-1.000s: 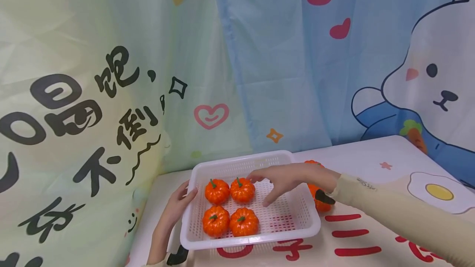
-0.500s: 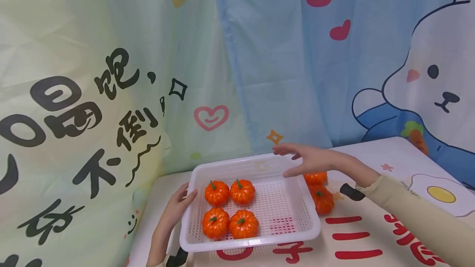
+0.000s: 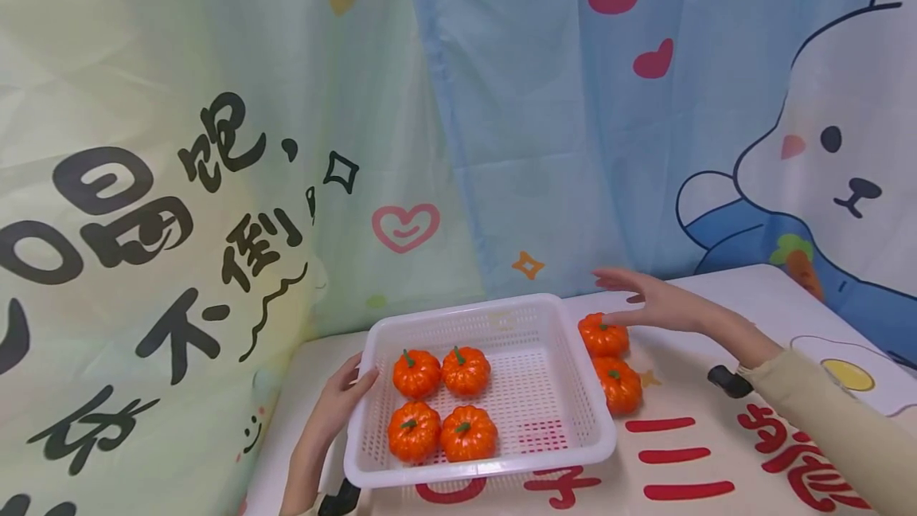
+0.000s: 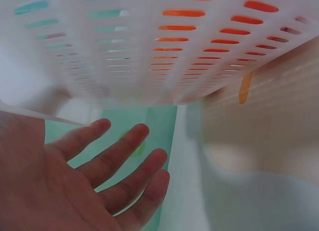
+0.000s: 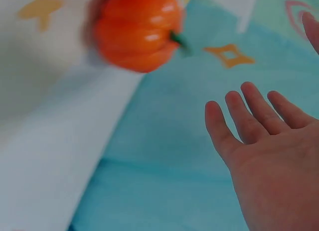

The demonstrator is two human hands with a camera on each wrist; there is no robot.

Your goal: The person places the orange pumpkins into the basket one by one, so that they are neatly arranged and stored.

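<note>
My left hand rests at the left side of a white plastic basket, its thumb over the rim. In the left wrist view the fingers spread loosely below the slotted basket wall. Several small orange pumpkins with green stems, one a front pumpkin, sit in the basket's left half. My right hand hovers beyond the basket's right side with spread fingers and holds nothing. Below it, a far pumpkin and a nearer pumpkin stand outside the right wall. The right wrist view shows an orange pumpkin beside the open palm.
The basket stands on a table covered with a printed cloth with red lettering and a fried-egg picture. Behind it hangs a printed curtain, close to the table's back edge. Another curtain part borders the left side.
My right hand has moved from over the basket to the right, out past its right wall, uncovering the two pumpkins there. The left hand and the basket have stayed in place.
</note>
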